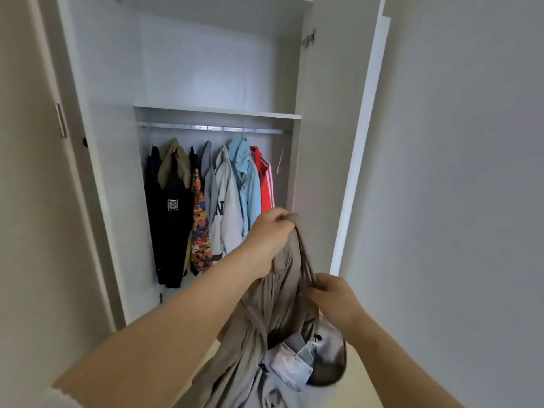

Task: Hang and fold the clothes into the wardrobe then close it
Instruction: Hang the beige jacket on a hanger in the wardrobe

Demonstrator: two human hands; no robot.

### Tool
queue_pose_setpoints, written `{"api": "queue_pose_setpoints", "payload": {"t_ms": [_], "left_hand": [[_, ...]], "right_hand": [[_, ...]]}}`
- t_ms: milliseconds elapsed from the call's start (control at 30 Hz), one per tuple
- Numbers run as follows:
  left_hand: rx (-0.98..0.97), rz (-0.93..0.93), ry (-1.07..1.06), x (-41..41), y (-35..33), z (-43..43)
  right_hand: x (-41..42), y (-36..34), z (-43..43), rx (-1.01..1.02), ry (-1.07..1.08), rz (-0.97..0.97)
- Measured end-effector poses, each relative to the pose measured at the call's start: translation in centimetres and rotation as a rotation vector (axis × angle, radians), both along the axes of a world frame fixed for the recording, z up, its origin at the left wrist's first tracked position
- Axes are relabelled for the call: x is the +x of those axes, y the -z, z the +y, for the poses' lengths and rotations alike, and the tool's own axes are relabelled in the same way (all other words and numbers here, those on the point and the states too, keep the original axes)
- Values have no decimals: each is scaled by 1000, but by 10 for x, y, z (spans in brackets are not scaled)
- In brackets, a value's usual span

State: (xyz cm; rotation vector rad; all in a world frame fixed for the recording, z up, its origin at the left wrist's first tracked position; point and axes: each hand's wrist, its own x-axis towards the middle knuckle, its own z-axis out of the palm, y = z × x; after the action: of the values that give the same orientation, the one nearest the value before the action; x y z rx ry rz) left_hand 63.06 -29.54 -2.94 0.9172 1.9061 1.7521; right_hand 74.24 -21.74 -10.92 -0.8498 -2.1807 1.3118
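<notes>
Left fingers (278, 215) and right fingers (320, 285) curled, each pinching cloth. Beyond them: open wardrobe (217, 111), row of hung clothes (226, 201). Between and below them: taupe garment (259, 319), held up by top edge and cord. Above left fingers: spare hanger (279, 161). Could slip from so slight a pinch, or snag its trailing cord while being hooked on.

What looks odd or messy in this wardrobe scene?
Nothing looks damaged. One bare hanger hangs slanted at the right end of the rail, beside the red jacket. Under the grey garment gripped by the left hand and right hand, more clothes lie in a crumpled heap.
</notes>
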Motion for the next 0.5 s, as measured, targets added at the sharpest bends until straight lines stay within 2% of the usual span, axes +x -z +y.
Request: {"api": "queue_pose_setpoints", "payload": {"t_ms": [67,167,233,400,500], "left_hand": [[-38,73,-73,-34,3,-1],[-242,427,-211,-89,11,-1],[-388,618,-328,-127,18,4],[-531,790,-550,-216,21,51],[-499,905,-594,-261,9,88]], "right_hand": [[-31,7,15,-31,29,1],[-79,3,46,-196,117,183],[-114,-5,69,-212,137,256],[-197,-24,141,-52,42,266],[-242,-33,203,238,11,119]]}}
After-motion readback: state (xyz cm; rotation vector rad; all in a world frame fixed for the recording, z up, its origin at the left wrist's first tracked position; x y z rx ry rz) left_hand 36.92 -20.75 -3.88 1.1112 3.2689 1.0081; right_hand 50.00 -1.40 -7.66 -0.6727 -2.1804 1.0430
